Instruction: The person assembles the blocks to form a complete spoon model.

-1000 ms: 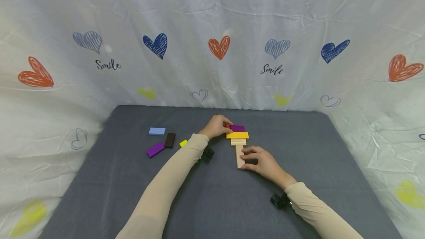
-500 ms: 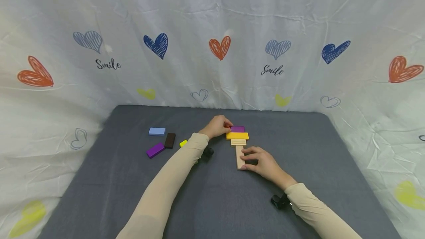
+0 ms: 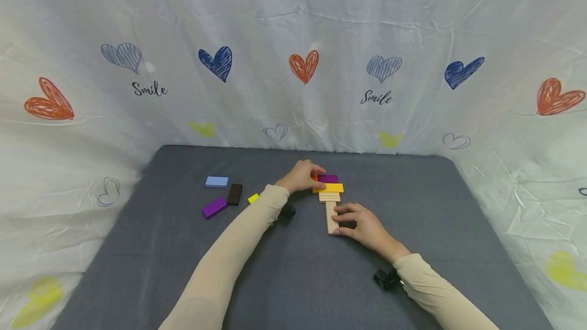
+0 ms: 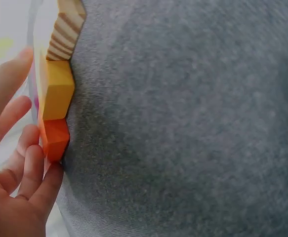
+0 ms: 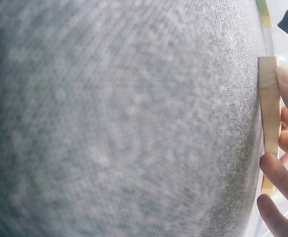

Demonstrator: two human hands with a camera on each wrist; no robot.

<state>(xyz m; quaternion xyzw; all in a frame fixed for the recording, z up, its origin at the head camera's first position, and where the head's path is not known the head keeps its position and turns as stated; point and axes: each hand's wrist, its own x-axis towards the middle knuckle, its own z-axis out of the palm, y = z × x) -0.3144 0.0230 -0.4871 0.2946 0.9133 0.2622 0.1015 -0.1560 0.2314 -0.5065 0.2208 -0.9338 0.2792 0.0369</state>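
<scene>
In the head view, a row of blocks runs away from me: a plain wooden block [image 3: 330,218], thin pale slats [image 3: 329,197], a yellow block [image 3: 336,188] lying crosswise, then a purple block [image 3: 328,179]. Beside the purple one, an orange block [image 4: 56,137] touches the yellow. My left hand [image 3: 302,175] has bent fingers against the orange block's far side, its thumb over the yellow. At the nearer end my right hand [image 3: 364,222] grips the plain block, thumb near its closest corner and fingers along its right side. The left hand hides most of the orange block in the head view.
To the left lie a light blue block [image 3: 217,182], a dark brown block [image 3: 235,194] and another purple block [image 3: 215,208]. A small bright yellow block [image 3: 253,198] is partly covered by the left sleeve. A white curtain [image 3: 293,106] hangs behind the grey tabletop [image 3: 293,279].
My left hand has shifted slightly right, its thumb now farther over the yellow block and its fingertips at the purple block's far edge. The right hand stays put.
</scene>
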